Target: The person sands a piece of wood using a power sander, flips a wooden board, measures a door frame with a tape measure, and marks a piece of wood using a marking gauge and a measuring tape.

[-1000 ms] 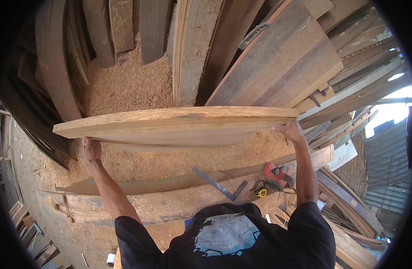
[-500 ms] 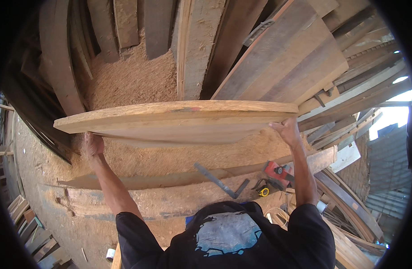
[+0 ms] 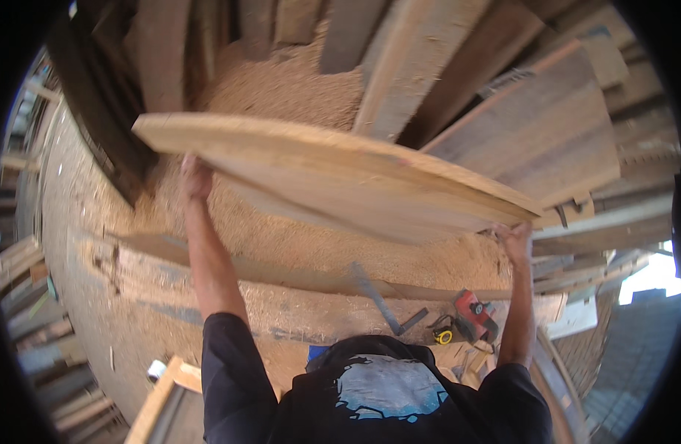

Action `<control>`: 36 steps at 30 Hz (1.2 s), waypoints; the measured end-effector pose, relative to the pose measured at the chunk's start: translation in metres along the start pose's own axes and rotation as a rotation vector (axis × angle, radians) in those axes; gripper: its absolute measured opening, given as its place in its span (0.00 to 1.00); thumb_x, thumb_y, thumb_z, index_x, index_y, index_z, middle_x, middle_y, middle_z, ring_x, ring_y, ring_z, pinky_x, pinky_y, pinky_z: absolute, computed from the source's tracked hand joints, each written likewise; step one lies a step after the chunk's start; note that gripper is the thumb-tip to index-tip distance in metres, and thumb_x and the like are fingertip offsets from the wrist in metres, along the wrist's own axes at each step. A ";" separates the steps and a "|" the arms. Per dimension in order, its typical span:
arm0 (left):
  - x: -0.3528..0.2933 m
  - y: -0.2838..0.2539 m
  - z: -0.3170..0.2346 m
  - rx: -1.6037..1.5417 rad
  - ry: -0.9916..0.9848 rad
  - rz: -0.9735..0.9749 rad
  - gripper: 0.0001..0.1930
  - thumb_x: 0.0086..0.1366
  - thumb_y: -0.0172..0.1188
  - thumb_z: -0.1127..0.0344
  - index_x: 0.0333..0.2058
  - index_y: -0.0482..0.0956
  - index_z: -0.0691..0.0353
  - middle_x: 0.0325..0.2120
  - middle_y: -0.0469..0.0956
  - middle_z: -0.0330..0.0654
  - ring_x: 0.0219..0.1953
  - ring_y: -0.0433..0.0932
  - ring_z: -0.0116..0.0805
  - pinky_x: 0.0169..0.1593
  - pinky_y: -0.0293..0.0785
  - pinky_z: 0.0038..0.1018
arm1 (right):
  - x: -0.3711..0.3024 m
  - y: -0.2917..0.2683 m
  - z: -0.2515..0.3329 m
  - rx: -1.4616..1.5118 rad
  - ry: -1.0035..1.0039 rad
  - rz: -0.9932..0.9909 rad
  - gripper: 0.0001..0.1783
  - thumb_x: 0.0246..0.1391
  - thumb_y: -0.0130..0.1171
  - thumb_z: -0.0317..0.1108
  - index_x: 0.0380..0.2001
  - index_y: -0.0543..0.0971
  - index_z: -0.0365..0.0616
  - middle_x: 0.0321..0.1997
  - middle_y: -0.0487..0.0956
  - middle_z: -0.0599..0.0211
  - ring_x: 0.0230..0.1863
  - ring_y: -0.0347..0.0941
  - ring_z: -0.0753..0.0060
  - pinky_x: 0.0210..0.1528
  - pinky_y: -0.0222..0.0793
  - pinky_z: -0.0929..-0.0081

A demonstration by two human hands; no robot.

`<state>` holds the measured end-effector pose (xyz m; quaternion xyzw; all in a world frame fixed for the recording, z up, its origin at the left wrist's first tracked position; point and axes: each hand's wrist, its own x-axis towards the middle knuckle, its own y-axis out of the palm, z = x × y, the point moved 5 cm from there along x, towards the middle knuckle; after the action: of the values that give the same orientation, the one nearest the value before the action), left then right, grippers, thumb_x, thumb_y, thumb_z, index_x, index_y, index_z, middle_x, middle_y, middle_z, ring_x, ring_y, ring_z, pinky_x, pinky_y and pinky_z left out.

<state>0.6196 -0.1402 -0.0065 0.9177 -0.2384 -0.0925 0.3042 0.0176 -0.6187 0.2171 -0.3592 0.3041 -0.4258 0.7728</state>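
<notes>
A wide pale wooden panel [image 3: 333, 185] is held up in front of me, tilted so its left end is farther away and its right end nearer. My left hand [image 3: 198, 177] grips its lower edge near the left end, fingers partly hidden by the wood. At the right end, my right hand [image 3: 514, 238] is closed on the panel's near corner, with the thumb along the underside. Below the panel lies a thick wooden beam [image 3: 281, 307] with a dark metal square [image 3: 388, 303] on it. The picture is slightly blurred by motion.
On the beam's right part sit a red power planer [image 3: 474, 314] and a yellow-and-black tape measure [image 3: 444, 336]. Sawdust [image 3: 281, 92] covers the ground beyond. Boards lean at the back, among them a wide jointed panel [image 3: 540, 126]. A wooden frame [image 3: 159, 399] stands at the lower left.
Both hands still hold the wooden panel. Its left end has swung up and away, its right end nearer and to the right. The view has also turned.
</notes>
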 end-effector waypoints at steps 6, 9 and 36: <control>0.030 0.046 0.006 0.152 0.114 0.070 0.23 0.70 0.55 0.63 0.60 0.67 0.65 0.57 0.72 0.41 0.60 0.68 0.37 0.64 0.62 0.34 | 0.054 0.002 -0.043 0.204 -0.047 -0.041 0.33 0.40 0.75 0.30 0.50 0.74 0.30 0.50 0.79 0.58 0.48 0.75 0.68 0.54 0.70 0.67; 0.048 0.052 0.019 0.073 0.022 -0.003 0.18 0.73 0.49 0.66 0.58 0.70 0.66 0.53 0.74 0.42 0.55 0.70 0.31 0.60 0.65 0.26 | 0.069 -0.007 -0.027 -0.010 -0.027 -0.022 0.41 0.40 0.76 0.30 0.58 0.68 0.31 0.54 0.77 0.58 0.51 0.73 0.66 0.58 0.67 0.68; 0.084 0.043 0.030 -0.122 0.081 0.059 0.14 0.73 0.53 0.66 0.54 0.73 0.64 0.52 0.78 0.40 0.54 0.75 0.33 0.59 0.70 0.32 | 0.103 -0.004 -0.019 0.353 -0.154 0.137 0.39 0.46 0.74 0.27 0.61 0.67 0.40 0.49 0.77 0.68 0.45 0.74 0.74 0.51 0.71 0.71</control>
<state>0.6661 -0.2274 -0.0068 0.8929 -0.2468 -0.0607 0.3716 0.0483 -0.7163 0.1928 -0.2283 0.1885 -0.3900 0.8719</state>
